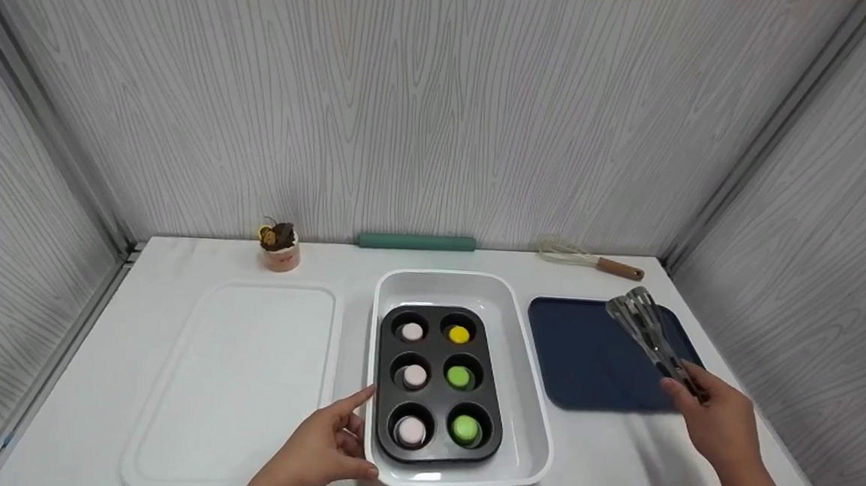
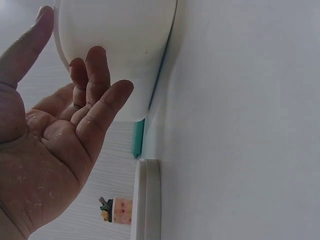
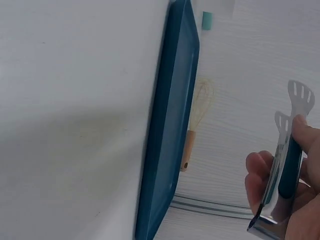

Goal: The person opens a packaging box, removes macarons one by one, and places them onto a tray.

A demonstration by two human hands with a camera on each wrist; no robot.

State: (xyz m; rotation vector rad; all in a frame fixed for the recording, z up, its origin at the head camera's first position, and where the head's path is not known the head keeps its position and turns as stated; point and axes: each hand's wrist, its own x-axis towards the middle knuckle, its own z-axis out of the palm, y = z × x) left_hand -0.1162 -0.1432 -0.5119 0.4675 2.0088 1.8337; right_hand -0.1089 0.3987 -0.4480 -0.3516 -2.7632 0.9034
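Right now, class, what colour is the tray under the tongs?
Dark blue tray; the head view shows it best.

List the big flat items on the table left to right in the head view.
white tray → white baking dish with the muffin tin in it → blue tray

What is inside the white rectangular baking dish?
Inside the white rectangular baking dish sits a black six-cup muffin tin holding three pink macarons, one yellow, two green. The dish floor beneath the tin is hidden.

left hand (image 1: 318,454): bare, no ring or glove | right hand (image 1: 719,426): bare | forearms: no sleeves visible
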